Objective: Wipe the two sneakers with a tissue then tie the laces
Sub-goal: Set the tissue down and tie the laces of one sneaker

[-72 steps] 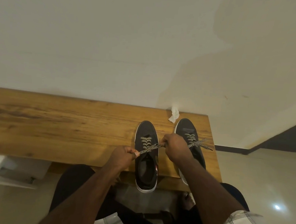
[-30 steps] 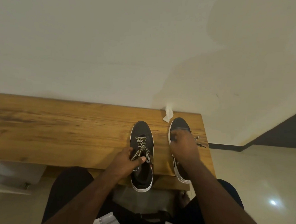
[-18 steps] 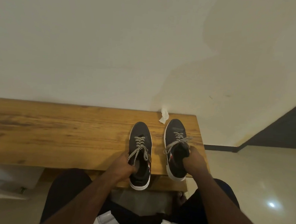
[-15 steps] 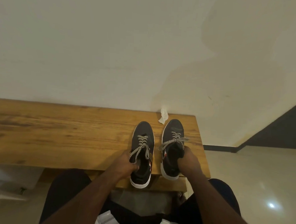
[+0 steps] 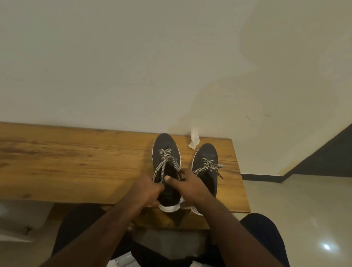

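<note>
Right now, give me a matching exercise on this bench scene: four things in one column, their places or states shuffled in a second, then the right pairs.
Column one:
1. tissue
2. left sneaker
3. right sneaker
4. left hand

Column two:
A. nearest the bench's right end
B. grips a striped lace end
C. crumpled by the wall, between the two toes
D. toe closest to the wall, heel over the front edge

Pairs: 1-C, 2-D, 3-A, 4-B
</note>
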